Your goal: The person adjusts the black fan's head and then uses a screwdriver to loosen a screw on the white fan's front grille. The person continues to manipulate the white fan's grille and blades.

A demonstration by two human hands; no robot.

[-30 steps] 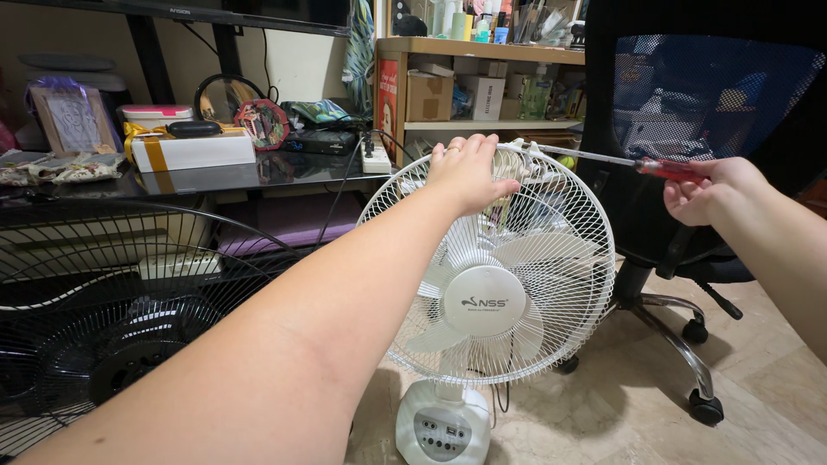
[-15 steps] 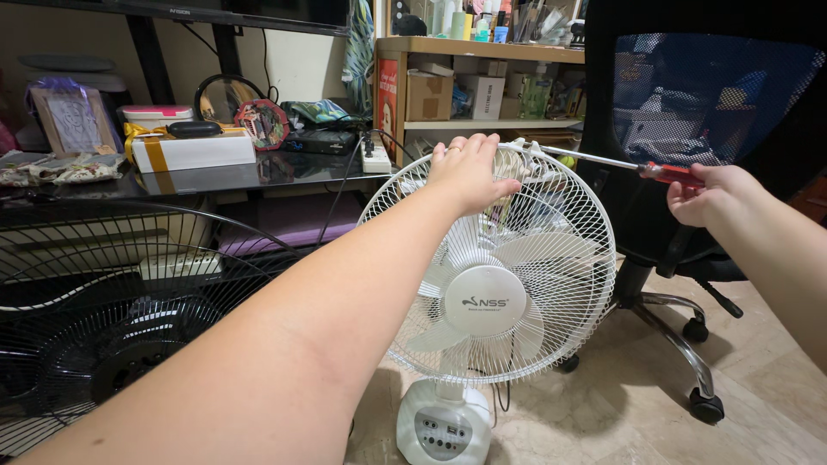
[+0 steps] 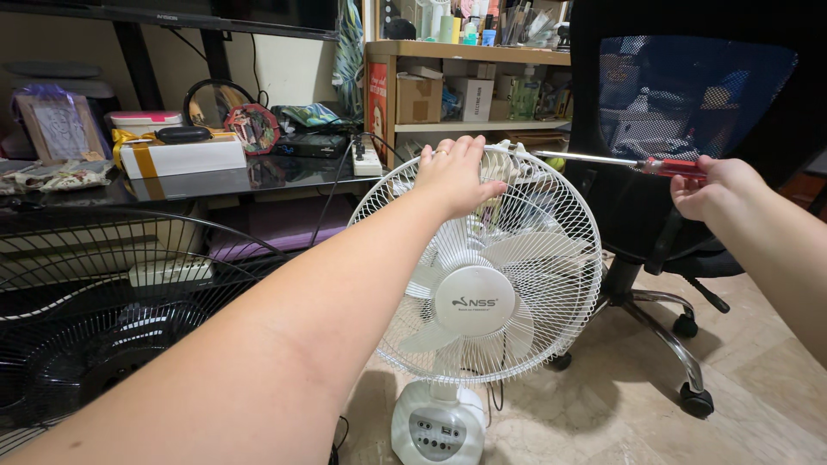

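While the left hand [image 3: 452, 176] lies flat, fingers spread, on the top rim of the white fan [image 3: 479, 275], the right hand [image 3: 713, 188] is closed around the red handle of a screwdriver [image 3: 603, 161], whose slim steel shaft reaches across to the top edge of the grille. The fan stands upright on the pale stone floor [image 3: 758, 379], just in front of a black office chair [image 3: 680, 129]. I judge the long shaft the weak point: held far out at the handle, its tip could skid off a small fastener and jab the left fingers close by. The grille is thin, springy wire, glossy and curved, so a hard push could flex it or tip the light plastic base.
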